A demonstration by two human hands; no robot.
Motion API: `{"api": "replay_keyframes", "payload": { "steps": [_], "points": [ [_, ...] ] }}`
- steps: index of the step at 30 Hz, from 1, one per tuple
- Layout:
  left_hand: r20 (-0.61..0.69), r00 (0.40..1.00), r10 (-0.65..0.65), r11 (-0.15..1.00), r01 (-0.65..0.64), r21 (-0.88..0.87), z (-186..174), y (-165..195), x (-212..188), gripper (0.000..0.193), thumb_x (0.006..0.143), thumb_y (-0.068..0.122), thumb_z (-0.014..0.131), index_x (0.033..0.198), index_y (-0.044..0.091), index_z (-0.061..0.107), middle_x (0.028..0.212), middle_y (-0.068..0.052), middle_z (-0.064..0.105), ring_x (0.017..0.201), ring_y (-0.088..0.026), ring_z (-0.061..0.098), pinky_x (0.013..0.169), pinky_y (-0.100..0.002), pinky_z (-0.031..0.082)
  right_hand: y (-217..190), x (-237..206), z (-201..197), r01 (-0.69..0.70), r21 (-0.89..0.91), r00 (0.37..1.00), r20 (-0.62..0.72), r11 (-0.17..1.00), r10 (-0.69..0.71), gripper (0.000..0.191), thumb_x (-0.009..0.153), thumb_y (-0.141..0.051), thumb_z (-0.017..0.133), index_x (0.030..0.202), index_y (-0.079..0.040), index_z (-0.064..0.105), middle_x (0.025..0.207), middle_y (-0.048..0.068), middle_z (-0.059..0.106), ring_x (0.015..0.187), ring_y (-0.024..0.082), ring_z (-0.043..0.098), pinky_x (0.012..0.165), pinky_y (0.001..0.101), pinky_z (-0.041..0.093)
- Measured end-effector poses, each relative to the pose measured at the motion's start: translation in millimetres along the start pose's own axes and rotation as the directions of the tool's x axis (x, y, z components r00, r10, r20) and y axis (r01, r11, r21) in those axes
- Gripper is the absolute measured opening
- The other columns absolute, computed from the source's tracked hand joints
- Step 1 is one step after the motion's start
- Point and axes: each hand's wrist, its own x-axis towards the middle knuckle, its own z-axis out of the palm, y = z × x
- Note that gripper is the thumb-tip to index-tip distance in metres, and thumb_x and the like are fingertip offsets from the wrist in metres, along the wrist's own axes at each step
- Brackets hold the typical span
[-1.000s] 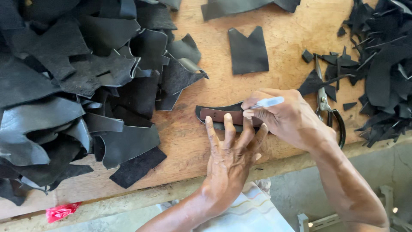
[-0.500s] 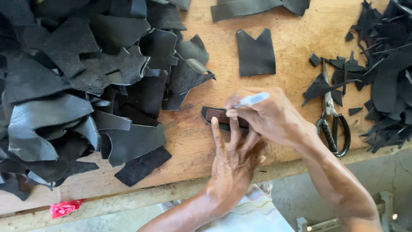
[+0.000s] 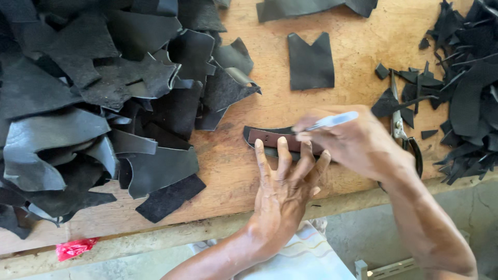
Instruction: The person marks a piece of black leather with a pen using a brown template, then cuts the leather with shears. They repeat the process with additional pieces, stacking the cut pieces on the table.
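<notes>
My left hand (image 3: 284,181) lies flat with fingers spread, pressing a brown pattern strip (image 3: 270,139) onto a black leather piece (image 3: 259,130) on the wooden table (image 3: 228,171). My right hand (image 3: 358,142) grips a silver pen (image 3: 332,121), its tip at the upper edge of the brown strip. Part of the strip is hidden under my fingers.
A big heap of black leather pieces (image 3: 98,103) fills the left of the table. A cut black leather piece (image 3: 310,62) lies behind my hands. Scissors (image 3: 404,135) and black offcuts (image 3: 461,93) lie at the right. A red scrap (image 3: 75,248) sits on the table's front ledge.
My right hand and pen have moved left along the strip's upper edge. The left hand stays pressed on the strip. The view has shifted slightly.
</notes>
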Motion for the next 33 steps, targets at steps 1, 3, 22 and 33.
{"api": "replay_keyframes", "payload": {
  "steps": [1,3,22,33],
  "points": [
    [-0.001,1.000,-0.008,1.000,0.008,-0.001,0,1,0,0.074,0.094,0.049,0.056,0.161,0.027,0.032,0.157,-0.014,0.026,0.143,-0.052,0.022,0.111,-0.082,0.014,4,-3,0,0.000,0.033,1.000,-0.011,0.999,0.001,0.022,0.091,-0.013,0.067,0.110,-0.009,0.075,0.093,0.006,0.080,0.077,0.020,0.078,0.061,0.0312,0.062],
    [-0.006,1.000,-0.010,1.000,0.010,0.003,0,2,1,0.077,0.094,0.050,0.057,0.162,0.026,0.029,0.158,-0.014,0.025,0.142,-0.051,0.024,0.111,-0.082,0.016,12,-7,1,-0.003,0.101,0.999,-0.048,0.995,0.008,0.019,0.092,-0.013,0.068,0.109,-0.008,0.075,0.090,0.007,0.081,0.077,0.021,0.079,0.062,0.0319,0.062],
    [-0.091,0.995,-0.041,0.999,0.042,0.013,5,9,6,0.074,0.093,0.052,0.063,0.158,0.031,0.034,0.156,-0.011,0.025,0.139,-0.045,0.025,0.113,-0.080,0.021,46,-25,-5,0.301,-0.042,0.933,-0.191,0.953,-0.304,0.014,0.089,-0.005,0.073,0.103,-0.003,0.073,0.098,0.011,0.078,0.085,0.023,0.078,0.065,0.0308,0.062],
    [-0.108,0.993,-0.040,0.999,0.043,0.026,3,12,8,0.071,0.096,0.050,0.060,0.159,0.031,0.033,0.155,-0.012,0.026,0.139,-0.049,0.026,0.113,-0.080,0.021,50,-26,-7,0.298,0.021,0.931,-0.227,0.954,-0.286,0.016,0.088,-0.007,0.076,0.104,-0.004,0.074,0.095,0.011,0.078,0.083,0.021,0.078,0.063,0.0297,0.061]
  ]
}}
